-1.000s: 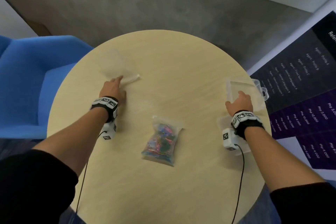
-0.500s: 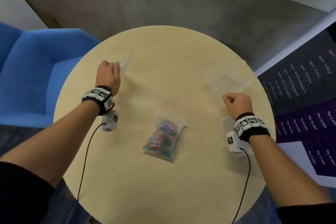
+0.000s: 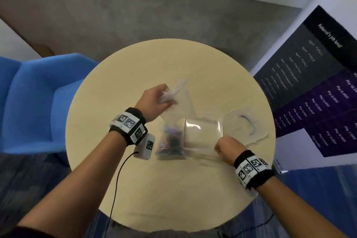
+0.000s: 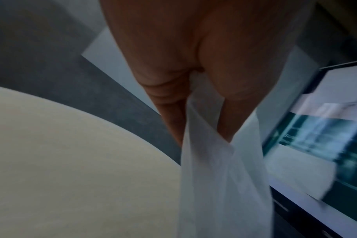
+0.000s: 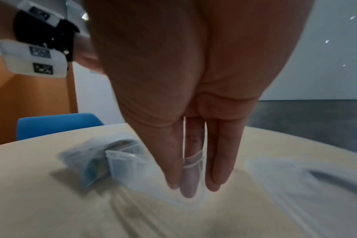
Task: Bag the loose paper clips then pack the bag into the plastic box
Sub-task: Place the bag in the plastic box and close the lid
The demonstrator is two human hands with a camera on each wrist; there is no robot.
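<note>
The left hand (image 3: 154, 100) pinches an empty bag (image 3: 180, 102); the right hand (image 3: 228, 149) grips the box (image 3: 201, 137) mid-tabletop (image 3: 116, 83). The right wrist view shows the clip bag (image 5: 92, 162) touching the box.

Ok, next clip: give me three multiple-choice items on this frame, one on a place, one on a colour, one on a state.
1. The filled bag of paper clips lies: A on the table beside the plastic box; B inside the box; C on the floor.
2. The chair is: A red; B blue; C grey.
3. The left hand: A lies flat; B hangs idle; C pinches an empty clear bag.
Key: A, the bag rests on the tabletop next to the box; B, blue upholstery shows; C, its fingers grip the bag's top.
</note>
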